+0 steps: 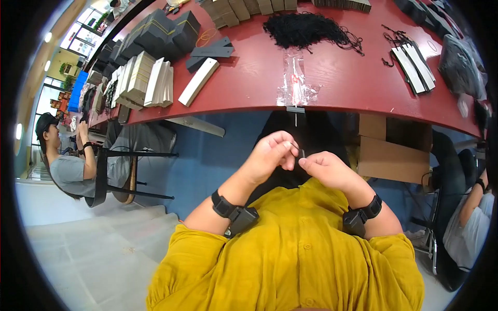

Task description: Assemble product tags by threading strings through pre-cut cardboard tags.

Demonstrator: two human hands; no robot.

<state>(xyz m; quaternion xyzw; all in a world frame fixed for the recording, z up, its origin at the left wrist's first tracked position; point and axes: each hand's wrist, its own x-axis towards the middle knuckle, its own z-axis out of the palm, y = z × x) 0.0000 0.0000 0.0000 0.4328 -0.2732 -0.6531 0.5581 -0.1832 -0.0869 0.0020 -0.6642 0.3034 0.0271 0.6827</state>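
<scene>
In front of my lap, just below the table edge, both hands are close together with fingertips pinched. My left hand (pixel 275 154) and my right hand (pixel 326 167) hold a thin black cord (pixel 302 153) between them; most of it is hidden by the fingers. Just beyond my hands, a small metal piece with a thin pale rod (pixel 296 117) sticks out from the table edge. Clear tape (pixel 295 85) lies on the tabletop behind it. Farther back is a tangled heap of black cords (pixel 311 30).
The red table (pixel 249 78) curves across in front. White-edged tag stacks (pixel 158 83), dark grey tags (pixel 211 52) and banded dark stacks (pixel 155 33) stand left. At right are corded tags (pixel 413 67) and a plastic bag (pixel 461 65). A cardboard box (pixel 394 155) sits below; seated people (pixel 72 166) flank me.
</scene>
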